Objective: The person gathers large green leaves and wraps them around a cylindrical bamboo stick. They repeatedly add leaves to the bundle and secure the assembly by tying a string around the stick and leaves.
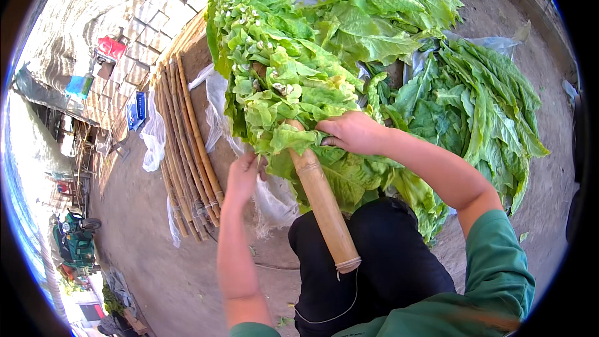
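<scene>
Across my lap a bamboo pole [324, 206] slants up and away, its near end wrapped with string [347, 264]. Its far part is covered by a thick row of broad green leaves [268, 81] that look like tobacco, stem ends packed on top. My right hand [352, 132] is closed on a leaf at the near end of this row, just right of the pole. Left of the pole, by the row's lower edge, my left hand [243, 178] has its fingers curled together. Whatever it may hold is too small to make out.
Loose piles of broad leaves [465, 97] lie on plastic sheeting to the right and far side. Several bamboo poles [187, 143] lie side by side at left, with white plastic [153, 140] around them. A green vehicle [73, 237] stands at far left.
</scene>
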Tool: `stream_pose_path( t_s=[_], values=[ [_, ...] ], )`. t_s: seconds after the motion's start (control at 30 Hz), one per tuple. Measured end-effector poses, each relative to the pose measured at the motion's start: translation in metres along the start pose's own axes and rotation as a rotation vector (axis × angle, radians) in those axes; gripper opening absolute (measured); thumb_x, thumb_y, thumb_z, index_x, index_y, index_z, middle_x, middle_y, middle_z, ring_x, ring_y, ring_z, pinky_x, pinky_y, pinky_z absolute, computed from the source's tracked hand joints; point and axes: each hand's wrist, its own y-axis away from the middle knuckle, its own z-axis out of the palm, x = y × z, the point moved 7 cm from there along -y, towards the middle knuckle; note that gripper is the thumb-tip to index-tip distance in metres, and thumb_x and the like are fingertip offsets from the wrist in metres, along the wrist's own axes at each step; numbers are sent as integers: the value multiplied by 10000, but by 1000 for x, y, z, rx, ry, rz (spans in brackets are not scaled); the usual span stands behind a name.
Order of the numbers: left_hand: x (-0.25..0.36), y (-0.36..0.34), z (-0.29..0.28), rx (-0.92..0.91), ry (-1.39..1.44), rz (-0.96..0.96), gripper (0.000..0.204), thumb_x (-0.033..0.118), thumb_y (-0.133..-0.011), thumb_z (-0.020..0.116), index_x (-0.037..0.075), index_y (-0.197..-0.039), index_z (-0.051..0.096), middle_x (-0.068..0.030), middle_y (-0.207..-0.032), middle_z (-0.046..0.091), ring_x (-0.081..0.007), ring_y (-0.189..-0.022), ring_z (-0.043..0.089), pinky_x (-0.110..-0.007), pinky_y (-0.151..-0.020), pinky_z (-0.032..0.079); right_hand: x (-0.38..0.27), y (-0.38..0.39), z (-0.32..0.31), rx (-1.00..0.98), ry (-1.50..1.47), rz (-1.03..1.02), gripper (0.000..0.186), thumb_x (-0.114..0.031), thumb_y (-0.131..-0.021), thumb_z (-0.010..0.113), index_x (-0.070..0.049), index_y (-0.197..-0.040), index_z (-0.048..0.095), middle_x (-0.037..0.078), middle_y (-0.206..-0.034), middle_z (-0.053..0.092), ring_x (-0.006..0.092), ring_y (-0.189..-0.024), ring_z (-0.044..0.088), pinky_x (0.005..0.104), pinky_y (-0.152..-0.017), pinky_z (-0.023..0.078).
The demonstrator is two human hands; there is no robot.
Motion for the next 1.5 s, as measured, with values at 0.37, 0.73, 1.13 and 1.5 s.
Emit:
stream_pose_path(
  t_s=[0.37,0.73,1.13,1.5],
  values=[
    [-51,-18,94,185,1129,-184,221,185,-958,395,19,-1078,479,-88,-1004,581,-177,-872,589,-310,-761,496,16,35,-8,596,225,216,515,-377,-843,541,-31,-1204,417,206,-1095,536,355,-935,557,419,-826,441],
    [-70,-59,61,419,161,151,346,183,-917,427,-10,-1203,454,-162,-1108,535,-217,-968,524,-313,-839,435,88,-10,197,-39,-829,583,976,-501,-867,472,11,-1351,-203,351,-1290,353,393,-1175,428,373,-995,341],
    [-32,-28,78,444,469,-51,428,237,-925,436,-11,-1271,398,-166,-1164,485,-206,-993,480,-303,-875,395,279,242,134,438,-147,1331,822,-450,-689,715,-125,-1347,346,142,-1246,466,289,-1103,494,436,-901,419],
    [-15,-38,80,456,287,-4,398,230,-923,442,-6,-1242,417,-151,-1126,497,-194,-958,489,-296,-845,403,239,299,184,332,117,1383,913,-342,-581,788,-114,-1336,328,125,-1092,495,293,-958,549,371,-797,457]
  ],
)
